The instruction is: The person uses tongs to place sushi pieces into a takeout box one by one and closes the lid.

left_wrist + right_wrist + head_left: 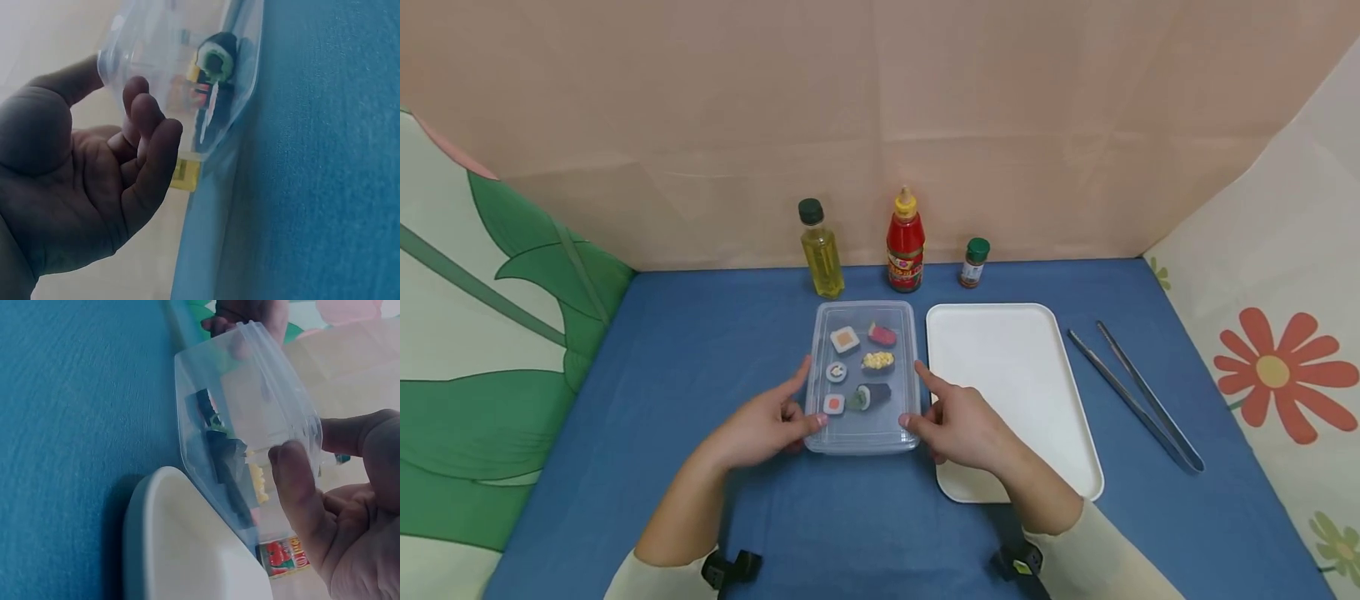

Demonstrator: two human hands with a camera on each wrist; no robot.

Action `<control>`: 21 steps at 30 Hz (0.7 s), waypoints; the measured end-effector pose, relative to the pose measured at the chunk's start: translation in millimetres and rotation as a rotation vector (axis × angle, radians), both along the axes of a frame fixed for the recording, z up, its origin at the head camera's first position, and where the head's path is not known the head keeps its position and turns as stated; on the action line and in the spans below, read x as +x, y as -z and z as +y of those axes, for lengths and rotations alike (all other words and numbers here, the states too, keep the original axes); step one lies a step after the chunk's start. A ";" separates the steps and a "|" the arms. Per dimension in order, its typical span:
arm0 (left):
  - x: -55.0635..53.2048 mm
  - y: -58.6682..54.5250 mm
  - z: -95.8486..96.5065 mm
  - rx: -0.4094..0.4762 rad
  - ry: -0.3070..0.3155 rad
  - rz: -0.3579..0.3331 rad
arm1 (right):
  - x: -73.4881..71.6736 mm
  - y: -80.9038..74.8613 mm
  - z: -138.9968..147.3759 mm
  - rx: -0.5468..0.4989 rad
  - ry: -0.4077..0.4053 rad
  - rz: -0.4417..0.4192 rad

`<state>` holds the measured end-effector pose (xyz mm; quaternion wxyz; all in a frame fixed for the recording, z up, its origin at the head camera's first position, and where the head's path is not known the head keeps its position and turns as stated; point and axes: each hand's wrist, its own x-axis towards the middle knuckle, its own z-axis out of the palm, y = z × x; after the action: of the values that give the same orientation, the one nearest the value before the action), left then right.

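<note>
A clear plastic food container (861,435) with its lid on lies between both hands on the blue cloth. Inside, several sushi pieces (845,339) show through the lid, among them a dark-wrapped roll (215,59) and a yellow-topped piece (877,361). My left hand (767,425) grips the container's left side, thumb at the near left corner and index finger stretched along the edge. On the opposite side my right hand (966,421) grips it likewise, its thumb on the lid's rim. The right wrist view shows fingers (294,475) against the container's wall.
A white tray (1000,375) lies just right of the container, partly under my right forearm. Metal tongs (1138,392) rest farther right. Along the back stand an oil bottle (822,254), a red sauce bottle (906,246) and a small green-capped jar (973,265).
</note>
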<state>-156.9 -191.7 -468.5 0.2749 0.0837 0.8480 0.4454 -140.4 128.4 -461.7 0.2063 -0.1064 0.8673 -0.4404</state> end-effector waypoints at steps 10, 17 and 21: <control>0.5 2.6 3.2 0.030 0.031 -0.021 | 1.9 -0.8 -1.0 -0.094 -0.006 -0.132; 2.7 2.4 4.2 0.035 0.022 -0.018 | 2.7 -0.1 -2.9 -0.108 0.005 -0.125; 3.0 1.3 5.4 0.064 0.026 -0.033 | 2.8 0.4 -3.4 -0.099 0.009 -0.115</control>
<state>-153.9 -186.3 -469.8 0.2918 0.0963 0.8275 0.4700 -137.7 125.0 -462.1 0.2481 -0.0871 0.8316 -0.4892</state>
